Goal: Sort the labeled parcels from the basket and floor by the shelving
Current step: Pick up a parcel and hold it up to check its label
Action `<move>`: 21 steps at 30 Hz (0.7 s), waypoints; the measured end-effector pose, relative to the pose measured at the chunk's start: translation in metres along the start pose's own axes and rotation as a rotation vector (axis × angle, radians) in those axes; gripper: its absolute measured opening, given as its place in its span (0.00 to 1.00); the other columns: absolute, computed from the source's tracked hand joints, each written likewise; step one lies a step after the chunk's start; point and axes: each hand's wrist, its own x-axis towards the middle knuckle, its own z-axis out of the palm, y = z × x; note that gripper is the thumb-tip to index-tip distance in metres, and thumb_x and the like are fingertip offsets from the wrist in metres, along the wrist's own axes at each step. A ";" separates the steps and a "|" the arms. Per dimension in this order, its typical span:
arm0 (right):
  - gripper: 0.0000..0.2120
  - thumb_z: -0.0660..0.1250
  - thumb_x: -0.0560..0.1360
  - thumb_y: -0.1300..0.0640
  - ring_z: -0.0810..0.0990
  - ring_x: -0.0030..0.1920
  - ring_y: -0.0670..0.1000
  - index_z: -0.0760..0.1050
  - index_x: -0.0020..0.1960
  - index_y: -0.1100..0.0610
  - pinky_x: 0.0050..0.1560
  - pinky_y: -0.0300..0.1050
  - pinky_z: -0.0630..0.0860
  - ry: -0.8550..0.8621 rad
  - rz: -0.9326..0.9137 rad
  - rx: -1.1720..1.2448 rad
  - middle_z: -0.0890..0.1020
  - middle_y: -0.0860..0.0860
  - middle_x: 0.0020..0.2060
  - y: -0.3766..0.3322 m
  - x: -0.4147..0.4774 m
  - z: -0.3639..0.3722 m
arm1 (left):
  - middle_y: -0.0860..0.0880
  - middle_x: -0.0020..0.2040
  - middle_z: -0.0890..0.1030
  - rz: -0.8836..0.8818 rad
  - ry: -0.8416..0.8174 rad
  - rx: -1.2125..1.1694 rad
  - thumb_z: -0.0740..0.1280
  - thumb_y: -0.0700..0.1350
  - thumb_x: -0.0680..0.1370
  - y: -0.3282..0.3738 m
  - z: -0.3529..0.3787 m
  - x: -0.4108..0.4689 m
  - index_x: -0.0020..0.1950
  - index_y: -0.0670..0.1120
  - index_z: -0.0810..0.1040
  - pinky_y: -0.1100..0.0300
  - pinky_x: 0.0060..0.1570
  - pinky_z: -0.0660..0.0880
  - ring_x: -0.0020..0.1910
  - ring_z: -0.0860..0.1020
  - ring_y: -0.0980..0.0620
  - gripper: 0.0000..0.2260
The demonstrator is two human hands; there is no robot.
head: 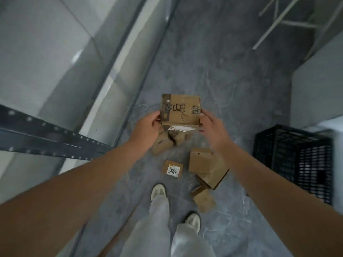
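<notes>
I hold a brown cardboard parcel (181,109) with black printed characters out in front of me, above the floor. My left hand (148,125) grips its left edge and my right hand (209,125) grips its right edge. A white label shows on its underside. On the grey floor below lie several more cardboard parcels: a small flat one with a white label (172,169), a plain box (200,163) leaning on another, and one (204,200) near my right foot. Two more (167,143) lie partly hidden under my left hand.
A black plastic basket (295,162) stands on the floor at right. A dark metal shelf rail (46,134) with white shelving panels runs along the left. A white rack frame (282,21) is at the far upper right. My legs and pale shoes are at the bottom centre.
</notes>
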 end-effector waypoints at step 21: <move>0.22 0.71 0.76 0.56 0.83 0.52 0.49 0.73 0.69 0.52 0.58 0.53 0.80 -0.484 -0.864 -0.333 0.83 0.50 0.52 -0.408 -0.357 0.098 | 0.50 0.55 0.82 0.324 0.800 -0.260 0.58 0.33 0.81 0.206 -0.386 -0.358 0.60 0.50 0.79 0.57 0.55 0.77 0.55 0.80 0.53 0.17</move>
